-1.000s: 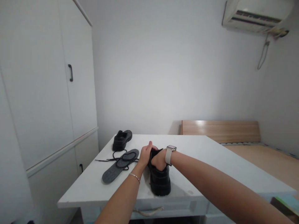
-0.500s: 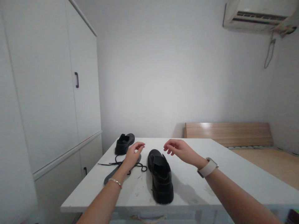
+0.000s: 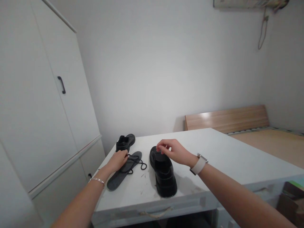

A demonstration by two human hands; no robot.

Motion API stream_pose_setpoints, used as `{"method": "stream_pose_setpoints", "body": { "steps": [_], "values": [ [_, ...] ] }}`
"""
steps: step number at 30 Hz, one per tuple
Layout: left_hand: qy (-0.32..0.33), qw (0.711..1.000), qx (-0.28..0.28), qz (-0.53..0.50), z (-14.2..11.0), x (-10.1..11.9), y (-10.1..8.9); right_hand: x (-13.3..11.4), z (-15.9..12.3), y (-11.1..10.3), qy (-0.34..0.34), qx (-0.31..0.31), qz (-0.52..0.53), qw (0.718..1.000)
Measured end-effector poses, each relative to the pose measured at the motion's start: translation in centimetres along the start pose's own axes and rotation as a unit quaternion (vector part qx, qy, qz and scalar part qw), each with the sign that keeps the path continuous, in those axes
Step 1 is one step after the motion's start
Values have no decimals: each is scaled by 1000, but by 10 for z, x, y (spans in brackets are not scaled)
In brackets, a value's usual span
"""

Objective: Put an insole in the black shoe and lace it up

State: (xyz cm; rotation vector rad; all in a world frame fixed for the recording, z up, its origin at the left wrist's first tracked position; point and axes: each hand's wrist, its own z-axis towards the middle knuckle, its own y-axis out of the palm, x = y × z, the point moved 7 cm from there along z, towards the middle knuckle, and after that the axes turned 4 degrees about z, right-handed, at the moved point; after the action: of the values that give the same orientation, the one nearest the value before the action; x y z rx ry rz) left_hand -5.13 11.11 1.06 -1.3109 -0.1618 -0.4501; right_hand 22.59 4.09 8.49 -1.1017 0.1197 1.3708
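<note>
Black chunky-soled leather shoe [image 3: 163, 172] lies on the white table [image 3: 213, 158], near its front edge, toe pointing toward the person. Resting on the shoe's heel opening is the right hand [image 3: 172, 151], fingers curled loosely and fingertips touching the collar; whether they pinch it cannot be told. A pale watch [image 3: 199, 164] sits on that wrist. To the left, the left hand [image 3: 118, 160] lies on a grey flat insole [image 3: 123, 171], its fingers closing over a thin black shoelace [image 3: 135, 162] that loops across the insole. A second black shoe [image 3: 125, 142] stands farther back, near the table's far left corner, apart from both hands. White wardrobe doors [image 3: 47, 104] rise to the left.
</note>
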Motion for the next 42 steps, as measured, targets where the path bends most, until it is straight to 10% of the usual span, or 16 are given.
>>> {"method": "stream_pose_setpoints", "body": {
  "steps": [6,16,23,28,34,38,42],
  "values": [
    [24,987,1,-158,5,36,-36,9,9,10,33,14,12,999],
    [136,905,47,-401,-4,157,-100,14,44,85,142,-73,290,943],
    [45,733,273,-622,-11,103,-177,2,27,50,116,-133,530,830],
    [-126,700,165,-683,-10,82,-118,4,33,6,99,-20,592,799],
    [-86,709,-186,-675,-48,179,17,-7,61,3,78,84,632,766],
    [22,735,-176,-655,-49,206,16,-5,73,-10,83,125,550,821],
    [-34,751,-115,-649,-25,164,-13,14,75,-53,101,168,409,891]
  ]
}}
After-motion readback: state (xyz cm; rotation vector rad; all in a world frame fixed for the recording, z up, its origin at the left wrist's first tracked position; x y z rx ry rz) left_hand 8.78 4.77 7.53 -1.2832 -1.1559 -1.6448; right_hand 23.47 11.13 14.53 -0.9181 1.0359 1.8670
